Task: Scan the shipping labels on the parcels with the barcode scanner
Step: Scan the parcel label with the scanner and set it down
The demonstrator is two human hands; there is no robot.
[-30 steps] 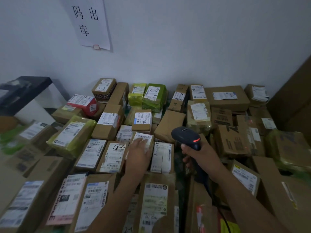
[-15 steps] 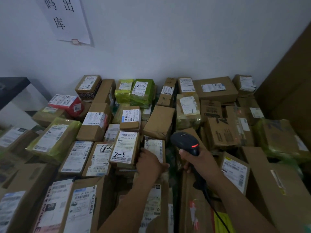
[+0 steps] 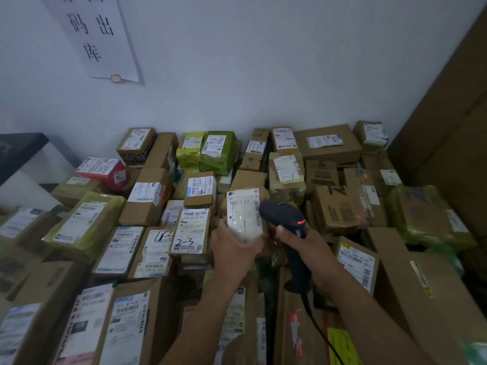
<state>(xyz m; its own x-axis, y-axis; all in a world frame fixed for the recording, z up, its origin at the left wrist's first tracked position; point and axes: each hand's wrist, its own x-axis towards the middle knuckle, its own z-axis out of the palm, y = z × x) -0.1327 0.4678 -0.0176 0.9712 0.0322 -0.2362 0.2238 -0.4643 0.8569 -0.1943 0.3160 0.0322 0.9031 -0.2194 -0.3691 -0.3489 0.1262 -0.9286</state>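
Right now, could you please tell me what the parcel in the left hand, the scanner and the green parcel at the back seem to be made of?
Held parcel: white paper face under glossy clear film or tape, judging by wrinkled glare. Scanner: smooth, moulded black plastic, fairly matte. Green parcel: probably shiny plastic wrap, creased with highlights.

held parcel (image 3: 243, 214) left of scanner (image 3: 286, 219)
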